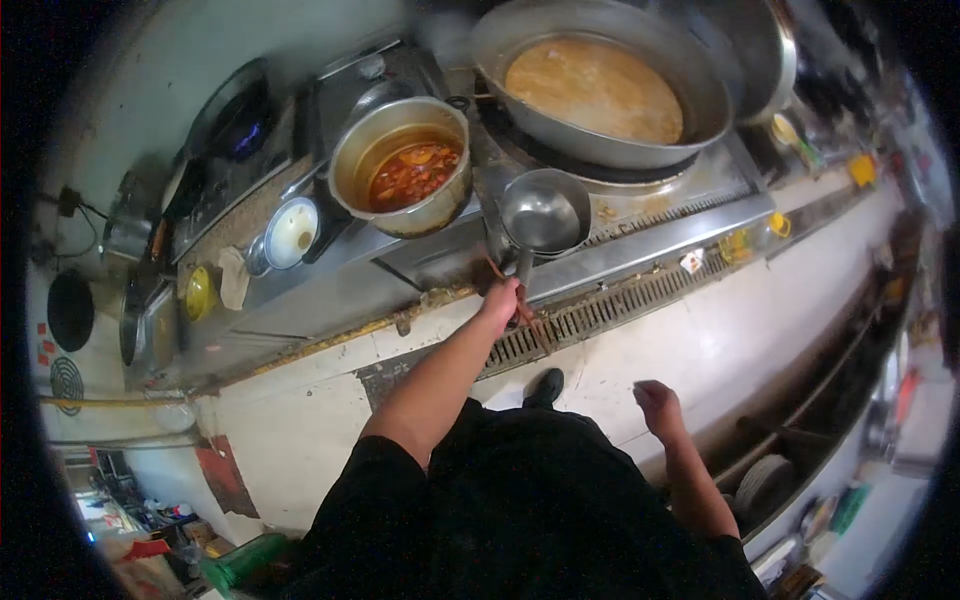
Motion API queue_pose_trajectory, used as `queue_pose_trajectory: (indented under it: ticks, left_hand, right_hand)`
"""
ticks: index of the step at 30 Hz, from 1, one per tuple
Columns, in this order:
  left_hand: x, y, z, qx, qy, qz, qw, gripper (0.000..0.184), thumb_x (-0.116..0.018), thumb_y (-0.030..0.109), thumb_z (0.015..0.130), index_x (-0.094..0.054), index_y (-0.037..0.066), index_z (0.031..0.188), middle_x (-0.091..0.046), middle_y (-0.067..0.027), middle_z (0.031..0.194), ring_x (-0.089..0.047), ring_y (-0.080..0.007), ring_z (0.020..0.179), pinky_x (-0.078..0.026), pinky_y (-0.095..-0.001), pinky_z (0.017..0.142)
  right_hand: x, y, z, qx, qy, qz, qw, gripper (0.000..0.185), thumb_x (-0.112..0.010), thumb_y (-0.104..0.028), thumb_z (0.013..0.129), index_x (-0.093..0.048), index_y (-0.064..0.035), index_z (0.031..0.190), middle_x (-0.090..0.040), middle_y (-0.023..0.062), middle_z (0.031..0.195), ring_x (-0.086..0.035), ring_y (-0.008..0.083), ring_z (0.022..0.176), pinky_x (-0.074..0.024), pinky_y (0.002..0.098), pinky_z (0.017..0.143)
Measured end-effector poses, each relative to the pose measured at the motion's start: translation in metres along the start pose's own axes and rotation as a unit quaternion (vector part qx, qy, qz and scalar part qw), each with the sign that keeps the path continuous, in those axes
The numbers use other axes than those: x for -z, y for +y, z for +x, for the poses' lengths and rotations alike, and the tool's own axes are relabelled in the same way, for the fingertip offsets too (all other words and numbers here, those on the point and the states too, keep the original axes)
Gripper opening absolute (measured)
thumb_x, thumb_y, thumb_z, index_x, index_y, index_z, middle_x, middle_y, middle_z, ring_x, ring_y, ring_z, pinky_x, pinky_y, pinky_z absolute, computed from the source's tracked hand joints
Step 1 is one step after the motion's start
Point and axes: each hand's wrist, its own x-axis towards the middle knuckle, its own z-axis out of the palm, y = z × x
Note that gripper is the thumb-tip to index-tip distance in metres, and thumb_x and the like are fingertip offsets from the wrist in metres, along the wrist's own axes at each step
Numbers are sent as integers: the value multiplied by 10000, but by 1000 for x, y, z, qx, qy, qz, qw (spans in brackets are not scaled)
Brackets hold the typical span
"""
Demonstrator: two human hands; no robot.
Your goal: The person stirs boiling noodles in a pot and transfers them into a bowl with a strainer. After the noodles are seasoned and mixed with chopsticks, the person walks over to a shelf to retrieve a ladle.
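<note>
My left hand (503, 302) is wrapped round the handle of a metal saucepan (546, 212), whose bowl sits at the front edge of the stove. No food shows in the pan. Thin reddish-brown strips (532, 325) hang beside this hand; I cannot make out what they are. Left of the pan stands a deep pot (345, 172) of red, chunky, oily food. Behind it, a very large wok (600, 150) holds brownish liquid. My right hand (660, 408) hangs over the floor at the right, its fingers curled in, with nothing visible in them.
A white bowl (292, 232) and a yellow bowl (200, 293) sit on the counter at the left. Farther back, a dark wok (235, 115) stands near a blue flame. A floor grate (600, 312) runs along the stove's base. Shelving (800, 430) lines the right side.
</note>
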Motion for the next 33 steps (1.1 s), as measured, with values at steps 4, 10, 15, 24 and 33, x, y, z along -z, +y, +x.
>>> queue_pose_trajectory:
  ticks: [4,10,15,24,33]
  left_hand:
    - [21,-20,-11,-284,111,407,861,426,-319,344,932,-600,58,787,-628,-223,808,-602,-406,785,-446,-509,719]
    - [54,7,-113,-359,-17,198,912,525,-411,480,924,-603,15,1072,-632,-241,984,-588,-407,972,-461,-433,801]
    - [173,14,-142,-273,-79,302,910,518,-492,476,908,-614,8,1094,-662,-184,995,-635,-294,948,-476,-368,810]
    - [468,-126,-118,-229,81,215,946,374,-624,338,865,-596,6,1036,-649,-80,869,-621,-175,769,-490,-308,655]
    - [587,-208,-158,-163,136,606,766,113,-580,87,739,-611,87,849,-630,-131,772,-620,-322,808,-513,-447,662]
  right_hand:
    - [-57,-126,27,-5,-101,49,994,308,-546,-208,939,-586,31,1129,-655,134,953,-611,170,835,-493,292,760]
    - [-174,-219,35,91,-198,82,973,230,-533,-216,950,-553,-6,1040,-575,59,755,-513,138,664,-439,285,606]
    - [-214,-224,57,-28,-29,245,969,123,-539,-174,932,-568,-57,955,-499,-32,661,-430,58,551,-342,223,477]
    - [-165,-170,175,-179,93,161,966,183,-553,-223,908,-620,-67,976,-461,-32,577,-373,90,416,-259,264,357]
    - [-245,-186,290,-213,145,293,921,192,-499,-227,861,-523,-126,699,-482,49,616,-488,183,506,-444,349,442]
